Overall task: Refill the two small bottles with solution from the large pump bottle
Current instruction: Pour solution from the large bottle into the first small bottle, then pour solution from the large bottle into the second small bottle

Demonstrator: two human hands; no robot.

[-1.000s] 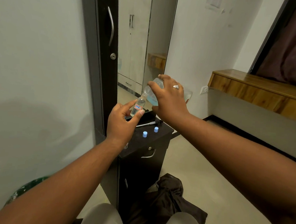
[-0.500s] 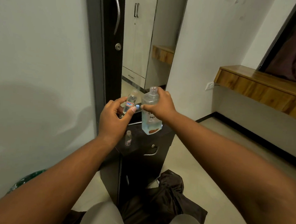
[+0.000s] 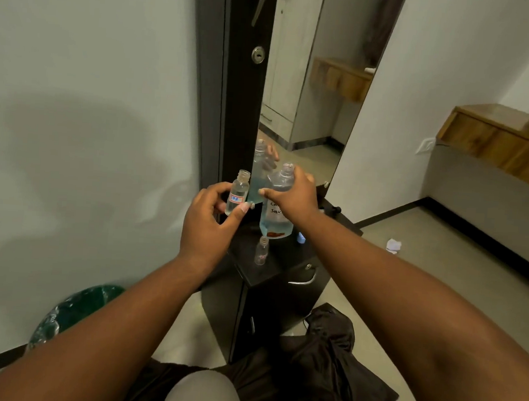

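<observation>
Large bottle (image 3: pixel 276 223): pale blue liquid, reddish mark low down. Small bottle (image 3: pixel 238 193): clear, red-blue label. Cabinet (image 3: pixel 270 272) black.

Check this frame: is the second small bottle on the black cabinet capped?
No: the second small bottle stands upright on the black cabinet with its threaded neck open, and no cap is on it.

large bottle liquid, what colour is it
Pale blue, in the large clear bottle; head view.
</observation>
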